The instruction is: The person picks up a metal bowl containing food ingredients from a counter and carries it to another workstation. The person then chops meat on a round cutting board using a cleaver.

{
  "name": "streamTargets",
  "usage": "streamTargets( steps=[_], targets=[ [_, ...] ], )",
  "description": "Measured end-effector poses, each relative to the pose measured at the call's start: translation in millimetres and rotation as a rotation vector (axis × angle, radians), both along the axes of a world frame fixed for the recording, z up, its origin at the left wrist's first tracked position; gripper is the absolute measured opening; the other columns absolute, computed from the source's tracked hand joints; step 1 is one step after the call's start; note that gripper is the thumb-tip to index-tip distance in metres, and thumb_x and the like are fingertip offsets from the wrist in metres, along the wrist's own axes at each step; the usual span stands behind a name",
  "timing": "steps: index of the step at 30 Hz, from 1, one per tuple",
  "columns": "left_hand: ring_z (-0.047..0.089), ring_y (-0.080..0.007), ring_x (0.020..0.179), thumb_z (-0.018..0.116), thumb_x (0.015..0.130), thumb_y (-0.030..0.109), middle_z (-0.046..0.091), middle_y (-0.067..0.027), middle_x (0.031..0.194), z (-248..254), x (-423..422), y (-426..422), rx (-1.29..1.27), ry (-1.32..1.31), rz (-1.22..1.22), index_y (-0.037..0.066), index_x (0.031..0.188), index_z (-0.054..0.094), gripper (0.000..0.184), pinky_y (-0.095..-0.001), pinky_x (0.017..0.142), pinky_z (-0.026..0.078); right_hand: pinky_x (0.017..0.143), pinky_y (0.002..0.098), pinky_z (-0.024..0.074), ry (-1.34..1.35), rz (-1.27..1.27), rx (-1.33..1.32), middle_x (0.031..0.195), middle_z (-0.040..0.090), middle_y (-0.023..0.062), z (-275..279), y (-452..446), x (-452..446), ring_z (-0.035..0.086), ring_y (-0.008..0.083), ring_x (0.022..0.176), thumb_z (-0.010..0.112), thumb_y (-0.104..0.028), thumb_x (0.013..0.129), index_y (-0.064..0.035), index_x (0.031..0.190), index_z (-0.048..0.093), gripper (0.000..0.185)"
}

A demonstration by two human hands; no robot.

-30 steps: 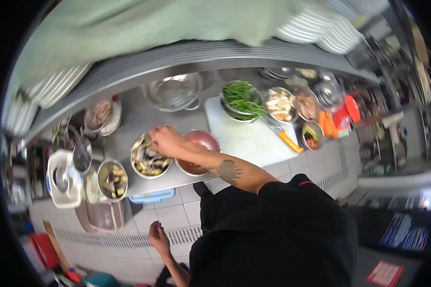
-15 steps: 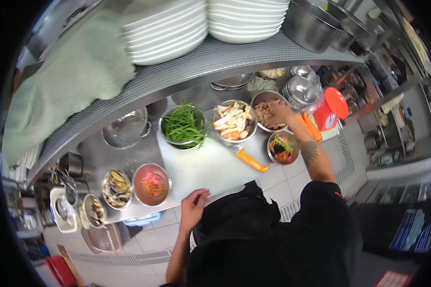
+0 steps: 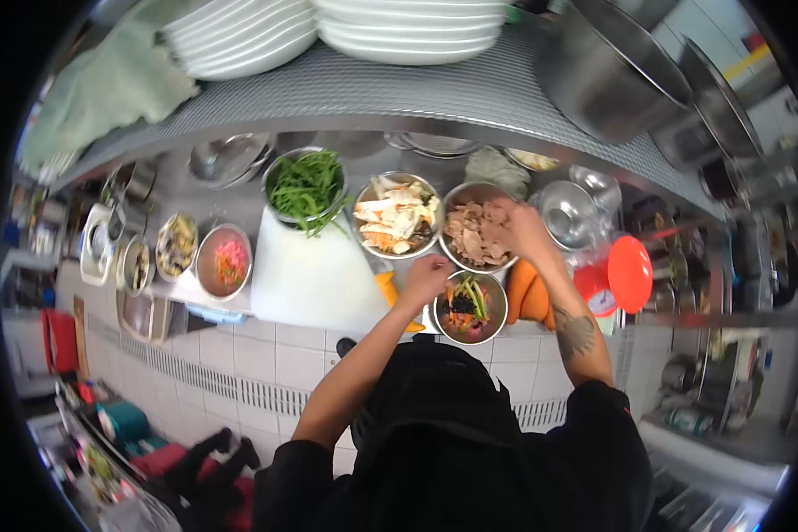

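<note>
My right hand (image 3: 521, 230) is in the metal bowl of cooked sliced meat (image 3: 475, 232), its fingers bent onto the slices at the right side; the fingertips are partly hidden. My left hand (image 3: 426, 278) is at the near side of that bowl, fingers curled together; whether anything is between them cannot be made out. Just right of it stands a smaller metal bowl of mixed toppings (image 3: 471, 308), with green strips, dark bits and orange pieces. Under my left wrist lies an orange-handled knife (image 3: 387, 285), partly covered. A bowl of chopped pale pieces (image 3: 399, 215) stands beside the meat.
A white cutting board (image 3: 306, 275) lies left, below a bowl of green vegetables (image 3: 307, 184). Farther left is a bowl of pink and orange bits (image 3: 223, 262). Carrots (image 3: 529, 294) and a red scale (image 3: 601, 288) stand right. A metal shelf (image 3: 399, 97) with plates overhangs the counter.
My left hand has moved from in front of my apron to between the meat and topping bowls. My right hand stays in the meat. The view has shifted to the right.
</note>
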State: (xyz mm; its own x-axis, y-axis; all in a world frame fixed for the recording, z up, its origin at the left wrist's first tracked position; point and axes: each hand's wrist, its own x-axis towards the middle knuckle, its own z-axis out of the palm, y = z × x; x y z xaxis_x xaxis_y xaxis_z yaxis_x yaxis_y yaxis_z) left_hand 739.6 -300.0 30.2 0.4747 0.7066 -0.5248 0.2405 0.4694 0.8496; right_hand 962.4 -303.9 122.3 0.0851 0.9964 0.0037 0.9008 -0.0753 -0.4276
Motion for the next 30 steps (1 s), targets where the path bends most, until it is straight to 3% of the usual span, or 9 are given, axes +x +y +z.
streamTargets(
  steps=[6,10,14,15,17,18,21,26,30],
  targets=[
    [0.065,-0.041,0.087,0.067,0.076,0.032,0.067,-0.0236,0.091,-40,53,4,0.411,0.163,0.265,0.003,0.095,0.068,0.035,-0.0467,0.079,0.051,0.073,0.042,0.0514,0.029,-0.017,-0.02,0.089,0.068,0.0197,39,0,7,0.066,0.0361,0.084,0.069,-0.026,0.078,-0.0029,0.109,0.064,0.039],
    [0.063,-0.0406,0.096,0.069,0.074,0.036,0.066,-0.024,0.097,2,68,8,0.287,0.405,0.298,0.003,0.099,0.066,0.042,-0.0468,0.086,0.049,0.073,0.0419,0.051,0.084,-0.061,-0.052,0.091,0.068,0.02,50,-2,9,0.067,0.0342,0.086,0.07,-0.023,0.078,-0.002,0.108,0.064,0.037],
    [0.062,-0.041,0.098,0.068,0.076,0.039,0.066,-0.0232,0.098,-8,72,2,0.251,0.279,0.294,0.003,0.103,0.065,0.045,-0.0462,0.086,0.05,0.077,0.0411,0.0523,0.084,-0.009,-0.034,0.095,0.068,0.0215,44,-15,27,0.067,0.0346,0.088,0.071,-0.024,0.077,-0.0024,0.112,0.063,0.042],
    [0.066,-0.0384,0.09,0.071,0.075,0.038,0.067,-0.0219,0.097,-16,71,-2,0.2,-0.021,0.341,0.003,0.106,0.066,0.047,-0.0441,0.081,0.052,0.08,0.0405,0.0518,0.129,0.003,-0.07,0.1,0.066,0.0231,35,-16,34,0.066,0.0346,0.093,0.071,-0.025,0.076,-0.0033,0.116,0.061,0.046],
    [0.068,-0.0236,0.084,0.052,0.091,0.001,0.066,-0.0128,0.105,13,62,-10,0.112,-0.254,0.357,0.0,0.12,0.056,0.029,-0.0347,0.07,0.061,0.085,0.0414,0.0501,0.058,0.095,-0.033,0.111,0.062,0.0242,33,-20,30,0.062,0.034,0.103,0.073,-0.028,0.074,-0.0063,0.124,0.056,0.056],
    [0.068,-0.0233,0.084,0.052,0.092,0.001,0.066,-0.0134,0.104,25,59,-11,0.066,-0.248,0.368,0.0,0.12,0.055,0.029,-0.0346,0.07,0.061,0.088,0.0429,0.0489,-0.06,0.175,0.028,0.116,0.06,0.0236,36,-22,17,0.059,0.0335,0.108,0.073,-0.03,0.073,-0.0084,0.128,0.053,0.063],
    [0.068,-0.022,0.081,0.05,0.092,0.0,0.066,-0.0126,0.101,62,58,-19,0.02,-0.293,0.386,-0.001,0.116,0.055,0.025,-0.0329,0.067,0.062,0.096,0.0487,0.0421,0.0,0.163,-0.072,0.126,0.047,0.0315,48,-21,-17,0.051,0.0462,0.113,0.081,-0.028,0.065,-0.01,0.133,0.047,0.078],
    [0.067,-0.0201,0.077,0.048,0.09,-0.001,0.065,-0.0109,0.096,85,61,-11,0.036,-0.274,0.374,-0.002,0.113,0.055,0.024,-0.0313,0.063,0.062,0.084,0.0546,0.0475,-0.198,0.133,-0.075,0.122,0.039,0.0335,12,4,-8,0.051,0.0581,0.095,0.081,-0.018,0.063,-0.0174,0.13,0.048,0.074],
    [0.068,-0.0213,0.08,0.05,0.089,0.002,0.066,-0.0131,0.101,89,61,-1,-0.114,-0.317,0.4,-0.002,0.113,0.055,0.025,-0.0319,0.063,0.062,0.089,0.0476,0.0476,-0.019,0.095,-0.188,0.118,0.045,0.0286,21,17,16,0.053,0.047,0.107,0.08,-0.02,0.064,-0.0153,0.126,0.056,0.067]
  ],
)
